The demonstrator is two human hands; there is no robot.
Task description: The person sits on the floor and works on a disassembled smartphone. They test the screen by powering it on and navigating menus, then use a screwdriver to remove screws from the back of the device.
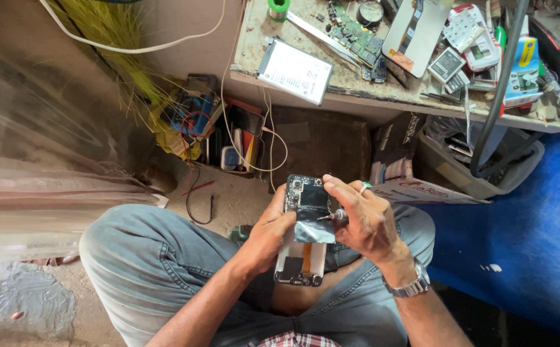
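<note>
Your left hand (268, 232) has its grip closed round the left edge of the opened phone (303, 231), held up over your lap, below the worktop (357, 90). Your right hand (364, 222) pinches a small screwdriver (332, 217), tip on the board just beside your left thumb. The phone looks light and stiff but fragile with the back off: bare board, foil shield, orange flex. Best to hold it by the frame edges only, I'd say, and go easy on the pressure.

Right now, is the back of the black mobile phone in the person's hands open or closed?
Open: the black mobile phone shows its bare circuit board, held by the left hand, with the right hand pressing a small screwdriver on it.
</note>
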